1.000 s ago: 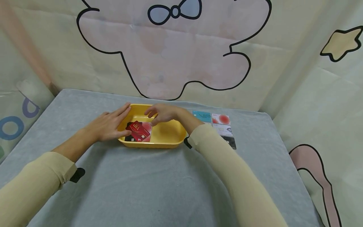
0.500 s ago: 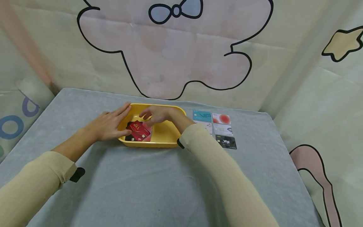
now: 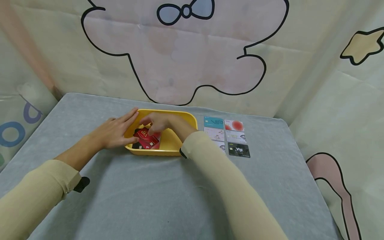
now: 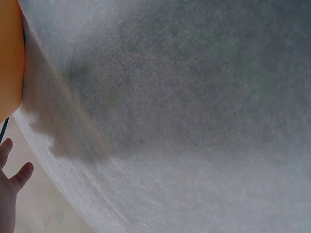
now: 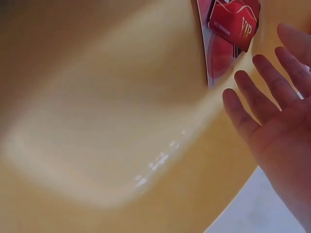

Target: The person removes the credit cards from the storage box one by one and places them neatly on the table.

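Yellow-rimmed tray, cards at left, room right

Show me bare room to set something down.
Free: cloth in front of the yellow tray, between the sleeves; cloth right of the cards laid there; tray floor right of the card pile, partly under the right forearm. Crowded: the tray's left end, with that pile, left hand and right hand.

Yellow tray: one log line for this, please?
left hand: on tray rim | right hand: over red card | six cards: beside tray
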Demonstrator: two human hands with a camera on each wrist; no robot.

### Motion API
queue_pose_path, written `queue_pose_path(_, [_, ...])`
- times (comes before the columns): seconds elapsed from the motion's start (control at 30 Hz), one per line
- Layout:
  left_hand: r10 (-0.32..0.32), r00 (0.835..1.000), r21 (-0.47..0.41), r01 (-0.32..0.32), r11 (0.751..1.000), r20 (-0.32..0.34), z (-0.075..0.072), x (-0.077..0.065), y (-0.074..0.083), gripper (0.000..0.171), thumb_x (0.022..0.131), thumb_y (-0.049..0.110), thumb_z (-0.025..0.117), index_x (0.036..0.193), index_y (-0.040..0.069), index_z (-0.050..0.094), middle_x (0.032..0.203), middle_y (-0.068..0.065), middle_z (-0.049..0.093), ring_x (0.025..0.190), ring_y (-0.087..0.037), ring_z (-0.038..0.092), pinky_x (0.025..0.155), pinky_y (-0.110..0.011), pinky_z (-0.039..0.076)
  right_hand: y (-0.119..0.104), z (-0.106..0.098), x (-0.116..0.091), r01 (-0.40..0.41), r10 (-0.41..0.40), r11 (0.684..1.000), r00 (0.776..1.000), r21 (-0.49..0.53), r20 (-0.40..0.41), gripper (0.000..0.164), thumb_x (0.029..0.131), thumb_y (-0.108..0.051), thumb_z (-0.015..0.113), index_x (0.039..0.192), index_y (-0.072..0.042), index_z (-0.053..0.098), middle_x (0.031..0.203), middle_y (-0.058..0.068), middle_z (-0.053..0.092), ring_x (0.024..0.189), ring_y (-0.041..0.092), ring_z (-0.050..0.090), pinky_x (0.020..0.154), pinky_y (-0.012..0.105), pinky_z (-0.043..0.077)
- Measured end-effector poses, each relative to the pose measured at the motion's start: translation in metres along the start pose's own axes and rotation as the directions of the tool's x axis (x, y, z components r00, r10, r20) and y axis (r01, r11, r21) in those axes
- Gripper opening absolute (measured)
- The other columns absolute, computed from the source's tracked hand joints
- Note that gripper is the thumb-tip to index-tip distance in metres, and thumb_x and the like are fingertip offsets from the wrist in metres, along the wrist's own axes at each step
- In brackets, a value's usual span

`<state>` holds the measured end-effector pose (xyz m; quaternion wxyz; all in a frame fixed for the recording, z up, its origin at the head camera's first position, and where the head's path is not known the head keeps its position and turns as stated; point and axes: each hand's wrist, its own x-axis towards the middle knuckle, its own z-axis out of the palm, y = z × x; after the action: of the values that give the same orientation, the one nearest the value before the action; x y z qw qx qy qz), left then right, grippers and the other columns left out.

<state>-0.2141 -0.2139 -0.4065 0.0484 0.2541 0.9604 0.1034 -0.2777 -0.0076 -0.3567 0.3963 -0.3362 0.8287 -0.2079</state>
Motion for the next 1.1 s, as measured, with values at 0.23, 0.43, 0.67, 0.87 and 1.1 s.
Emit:
queue_pose_path(0.23, [0.008, 1.000, -0.001, -0.008, 1.000, -0.007, -0.0005, -0.0005, 0.0002, 0.094, 0.092, 0.056, 0.057, 0.158, 0.002, 0.017, 0.167, -0.013, 0.009, 0.136, -0.043, 0.043, 0.102, -0.067, 0.035, -0.0027, 0.0021, 0.0038, -0.017, 0.016, 1.000, 0.999, 0.005, 0.032, 0.060, 0.095, -0.005, 0.060, 0.152, -0.008, 0.041, 0.156, 0.009, 0.039, 0.140, 0.021, 0.037, 0.107, 0.025, 0.041])
queue_pose_path(0.43, [-0.002, 1.000, 0.005, 0.002, 1.000, 0.001, -0.0008, -0.0001, 0.0004, 0.095, 0.091, 0.056, 0.057, 0.158, 0.003, 0.016, 0.167, -0.012, 0.007, 0.137, -0.044, 0.042, 0.104, -0.069, 0.033, -0.0026, 0.0031, 0.0040, 0.007, -0.005, 0.999, 0.999, -0.048, 0.035, 0.056, 0.096, -0.004, 0.059, 0.149, -0.003, 0.042, 0.148, 0.012, 0.048, 0.132, 0.021, 0.045, 0.107, 0.024, 0.039])
queue_pose_path(0.67, [-0.008, 1.000, 0.009, 0.008, 1.000, -0.003, -0.0004, -0.0004, 0.0011, 0.095, 0.090, 0.056, 0.057, 0.158, 0.003, 0.018, 0.167, -0.013, 0.009, 0.136, -0.044, 0.043, 0.103, -0.069, 0.034, -0.0029, 0.0039, 0.0014, -0.010, 0.011, 0.999, 0.999, -0.046, 0.039, 0.051, 0.095, -0.004, 0.062, 0.144, -0.003, 0.048, 0.139, 0.014, 0.053, 0.121, 0.021, 0.051, 0.097, 0.023, 0.048])
queue_pose_path(0.87, [-0.015, 1.000, 0.007, 0.015, 1.000, -0.005, -0.0004, -0.0004, 0.0011, 0.095, 0.090, 0.058, 0.056, 0.158, 0.003, 0.019, 0.167, -0.013, 0.009, 0.137, -0.044, 0.042, 0.103, -0.068, 0.034, -0.0036, 0.0028, -0.0032, -0.058, 0.059, 0.998, 0.998, -0.026, 0.034, 0.053, 0.094, -0.005, 0.064, 0.145, -0.004, 0.048, 0.137, 0.015, 0.054, 0.115, 0.022, 0.054, 0.090, 0.024, 0.053])
queue_pose_path(1.1, [-0.019, 1.000, 0.003, 0.019, 1.000, 0.002, 0.0003, 0.0001, 0.0014, 0.096, 0.090, 0.060, 0.055, 0.158, 0.004, 0.018, 0.167, -0.012, 0.008, 0.138, -0.044, 0.040, 0.104, -0.069, 0.033, -0.0015, 0.0046, -0.0052, -0.104, 0.103, 0.994, 0.994, 0.022, 0.026, 0.056, 0.094, -0.005, 0.065, 0.146, -0.006, 0.046, 0.140, 0.016, 0.051, 0.115, 0.022, 0.054, 0.091, 0.030, 0.055])
